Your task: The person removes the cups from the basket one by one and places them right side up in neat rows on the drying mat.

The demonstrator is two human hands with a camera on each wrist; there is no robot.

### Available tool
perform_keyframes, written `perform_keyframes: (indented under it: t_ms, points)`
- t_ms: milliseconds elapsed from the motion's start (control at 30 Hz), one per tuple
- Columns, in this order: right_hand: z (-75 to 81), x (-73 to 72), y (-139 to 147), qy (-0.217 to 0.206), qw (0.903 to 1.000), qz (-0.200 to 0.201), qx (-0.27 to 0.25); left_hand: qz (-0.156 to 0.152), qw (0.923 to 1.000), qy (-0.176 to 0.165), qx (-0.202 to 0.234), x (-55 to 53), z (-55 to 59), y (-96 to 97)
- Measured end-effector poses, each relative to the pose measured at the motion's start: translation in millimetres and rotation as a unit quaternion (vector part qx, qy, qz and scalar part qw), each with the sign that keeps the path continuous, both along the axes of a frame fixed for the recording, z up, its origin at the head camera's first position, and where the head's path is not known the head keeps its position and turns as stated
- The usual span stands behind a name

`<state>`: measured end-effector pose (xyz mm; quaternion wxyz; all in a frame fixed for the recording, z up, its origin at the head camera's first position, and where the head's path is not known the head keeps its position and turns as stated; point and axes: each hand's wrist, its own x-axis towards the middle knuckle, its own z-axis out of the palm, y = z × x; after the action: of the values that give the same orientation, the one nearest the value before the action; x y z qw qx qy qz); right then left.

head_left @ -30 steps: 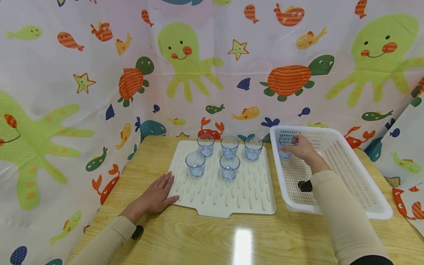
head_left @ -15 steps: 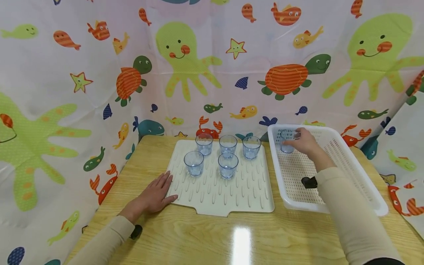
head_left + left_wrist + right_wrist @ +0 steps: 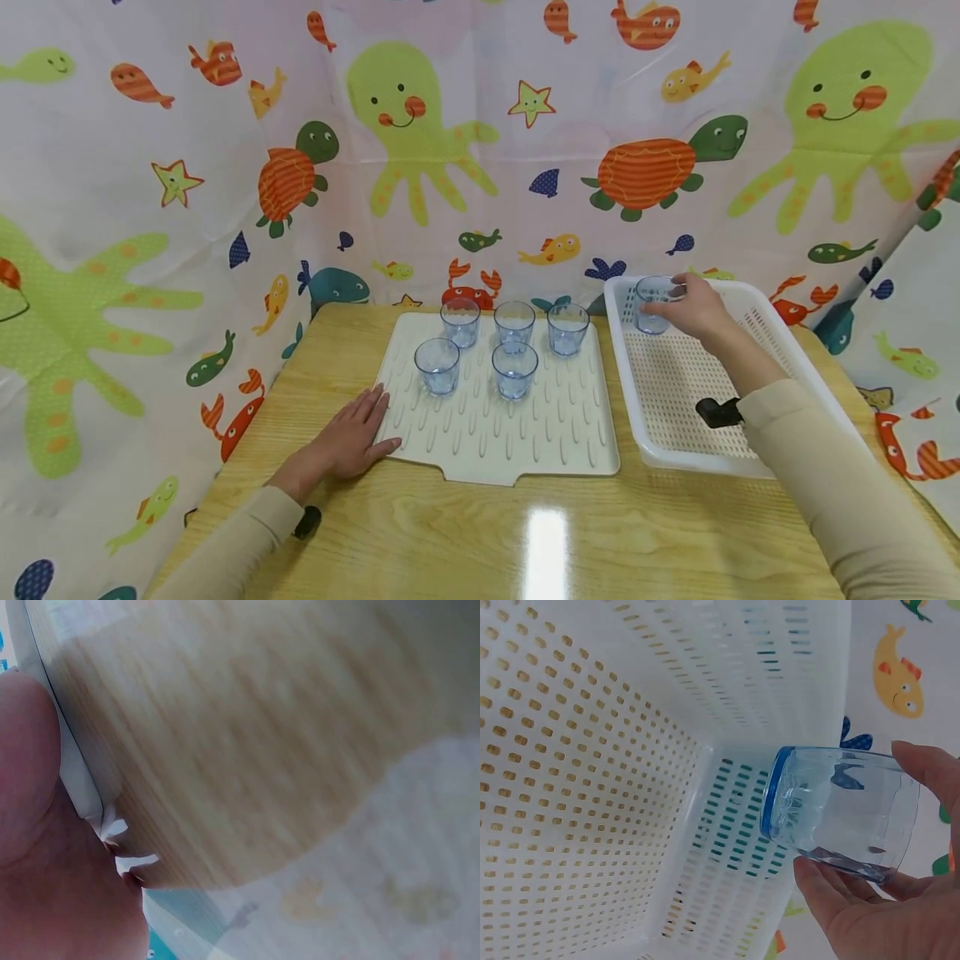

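In the head view my right hand (image 3: 699, 310) holds a clear bluish drinking glass (image 3: 651, 312) upright inside the far left corner of the white basket (image 3: 637, 408). The right wrist view shows thumb and fingers on opposite sides of this glass (image 3: 847, 806), its thick blue base towards the basket wall. My left hand (image 3: 347, 440) lies flat with straight fingers across the left edge of a cream ridged drying tray (image 3: 480, 442). Several matching glasses stand upright on the tray's far half; one front glass (image 3: 514, 372) is near its middle.
The tray and basket stand side by side on a wooden table (image 3: 420, 533). A curtain with sea animals (image 3: 480, 150) hangs behind and at the sides. The basket's raised walls surround the held glass. Black wrist cameras show beside both sleeves.
My right hand has raised the glass and carried it slightly right within the basket's far left corner. The left hand stays on the tray edge. The head view has shifted a little.
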<state>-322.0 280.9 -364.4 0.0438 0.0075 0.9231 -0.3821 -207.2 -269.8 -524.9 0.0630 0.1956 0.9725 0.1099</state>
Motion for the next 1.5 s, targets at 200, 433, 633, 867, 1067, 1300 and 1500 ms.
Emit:
perform_keyframes:
  t_ms: [200,433,633,867,1067,1300,1500]
  points:
    - [5.4,14.9,-3.2,0.0,0.9999,0.01,-0.003,0.001,1.0,-0.008,-0.005,-0.2,-0.5,-0.3]
    - [7.5,31.0,-7.0,0.006,0.9994,0.031,-0.013,0.002,1.0,-0.003,-0.001,0.5,-0.9,-0.5]
    - [6.7,42.6,-7.7,0.013,0.999,0.038,-0.018,0.002,1.0,0.001,0.002,1.1,-0.8,-0.4]
    - [8.0,54.2,-9.5,0.029,0.9983,0.045,-0.024,0.004,1.0,-0.002,-0.001,1.3,-0.9,0.7]
    - [8.9,63.3,-14.3,0.035,0.998,0.043,-0.029,0.004,1.0,-0.001,-0.001,0.7,1.8,1.1]
    - [9.5,78.5,-25.9,0.037,0.9963,0.056,-0.053,0.006,1.0,-0.005,-0.001,2.0,6.6,2.9]
    - [10.0,93.1,-41.5,0.028,0.9934,0.081,-0.077,0.004,1.0,-0.007,-0.002,3.1,7.0,3.3]
